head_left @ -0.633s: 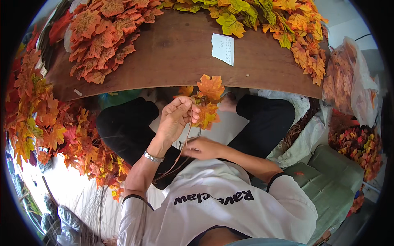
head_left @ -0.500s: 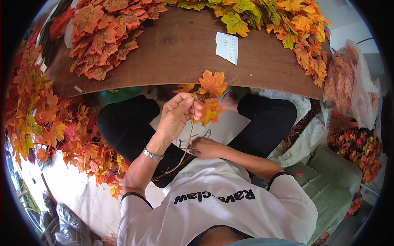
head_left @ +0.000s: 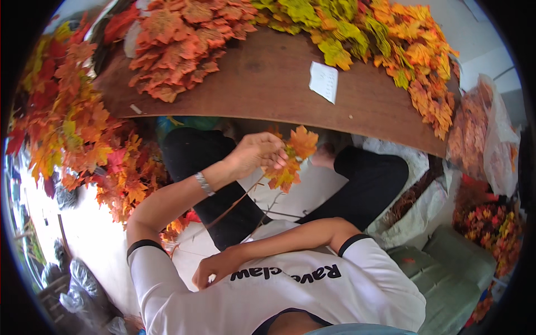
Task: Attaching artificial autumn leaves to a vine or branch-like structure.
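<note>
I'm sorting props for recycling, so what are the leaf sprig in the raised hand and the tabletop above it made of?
The leaf sprig looks artificial: flat, evenly dyed orange leaves, probably fabric or plastic, on thin stiff stems like wire. The left hand pinches it. The tabletop looks like brown wooden board with a dull, matte face.

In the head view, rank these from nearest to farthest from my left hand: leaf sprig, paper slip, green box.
1. The leaf sprig, held in the left hand.
2. The paper slip, up on the table.
3. The green box, at lower right.
</note>
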Demonstrator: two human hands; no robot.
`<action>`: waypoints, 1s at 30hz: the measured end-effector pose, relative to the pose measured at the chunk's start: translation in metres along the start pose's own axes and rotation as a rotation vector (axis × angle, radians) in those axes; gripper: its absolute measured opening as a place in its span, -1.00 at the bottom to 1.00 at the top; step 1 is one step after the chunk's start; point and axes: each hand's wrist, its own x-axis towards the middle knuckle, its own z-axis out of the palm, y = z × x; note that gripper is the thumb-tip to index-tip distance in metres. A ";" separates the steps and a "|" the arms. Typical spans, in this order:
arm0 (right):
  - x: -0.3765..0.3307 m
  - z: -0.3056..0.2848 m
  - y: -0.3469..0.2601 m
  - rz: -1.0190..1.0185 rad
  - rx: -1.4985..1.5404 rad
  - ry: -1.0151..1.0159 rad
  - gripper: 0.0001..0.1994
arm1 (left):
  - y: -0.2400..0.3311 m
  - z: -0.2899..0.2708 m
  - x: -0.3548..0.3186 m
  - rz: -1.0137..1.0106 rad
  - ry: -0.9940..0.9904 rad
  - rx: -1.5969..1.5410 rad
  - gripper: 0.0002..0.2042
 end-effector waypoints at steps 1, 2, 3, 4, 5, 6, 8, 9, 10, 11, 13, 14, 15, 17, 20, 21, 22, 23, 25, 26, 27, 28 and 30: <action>0.002 -0.002 0.023 0.076 -0.111 -0.037 -0.82 | -0.005 -0.001 0.006 -0.038 -0.007 0.008 -0.85; -0.005 0.001 0.048 0.150 -0.223 -0.074 -0.80 | -0.011 0.000 0.009 -0.029 -0.014 -0.010 -0.84; -0.027 0.011 0.088 0.297 -1.060 0.018 -0.78 | -0.016 0.000 0.010 -0.018 -0.018 -0.033 -0.84; -0.034 0.011 0.075 0.427 -1.247 -0.203 -0.79 | -0.017 0.003 0.008 -0.018 -0.012 -0.038 -0.84; -0.041 0.008 0.063 0.564 -1.430 -0.421 -0.79 | -0.018 0.007 0.009 0.018 -0.019 -0.077 -0.85; -0.042 0.001 0.060 0.420 -1.196 -0.291 -0.80 | -0.017 0.011 0.008 0.063 -0.031 -0.105 -0.85; -0.051 -0.011 0.051 0.292 -0.952 -0.137 -0.83 | -0.012 0.012 0.004 0.119 -0.039 -0.138 -0.85; -0.046 -0.018 0.003 0.312 -0.949 -0.112 -0.84 | -0.007 0.012 0.000 0.172 -0.043 -0.141 -0.85; -0.044 -0.029 -0.051 0.333 -0.904 -0.055 -0.82 | -0.004 0.009 -0.003 0.226 -0.034 -0.141 -0.85; -0.044 -0.043 -0.108 0.363 -0.874 0.009 -0.79 | 0.000 0.011 -0.005 0.244 -0.041 -0.143 -0.85; -0.042 -0.081 -0.180 0.439 -0.635 -0.056 -0.72 | 0.003 0.005 -0.006 0.261 -0.039 -0.155 -0.85; -0.031 -0.098 -0.217 0.482 -0.612 -0.016 -0.76 | 0.002 0.002 -0.005 0.265 -0.024 -0.134 -0.85; -0.019 -0.120 -0.240 0.314 -0.800 0.032 -0.83 | -0.010 -0.006 -0.001 0.420 -0.073 -0.084 -0.85; 0.006 -0.155 -0.275 0.420 -0.920 0.557 -0.85 | 0.003 0.005 -0.012 0.250 -0.051 -0.136 -0.86; 0.042 -0.256 -0.303 0.256 -1.279 0.789 -0.83 | 0.007 0.008 -0.017 0.266 -0.042 -0.125 -0.86; 0.051 -0.288 -0.308 0.214 -1.407 0.819 -0.83 | 0.009 0.009 -0.017 0.260 -0.048 -0.121 -0.86; 0.063 -0.317 -0.314 0.281 -1.531 0.756 -0.77 | 0.011 0.010 -0.019 0.270 -0.050 -0.137 -0.86; 0.076 -0.335 -0.316 0.279 -1.648 0.751 -0.78 | 0.012 0.011 -0.019 0.277 -0.050 -0.140 -0.86; 0.101 -0.369 -0.312 0.275 -1.757 0.731 -0.79 | 0.015 0.009 -0.022 0.264 -0.064 -0.181 -0.86; 0.110 -0.385 -0.310 0.263 -1.900 0.685 -0.80 | 0.019 0.008 -0.024 0.252 -0.062 -0.152 -0.87; 0.118 -0.398 -0.306 0.249 -2.037 0.629 -0.80 | 0.019 0.006 -0.025 0.258 -0.057 -0.159 -0.87; 0.123 -0.408 -0.304 0.263 -2.175 0.568 -0.80 | 0.019 0.005 -0.026 0.263 -0.063 -0.183 -0.87; 0.128 -0.429 -0.299 0.434 -2.124 0.504 -0.80 | 0.019 0.002 -0.027 0.269 -0.065 -0.216 -0.87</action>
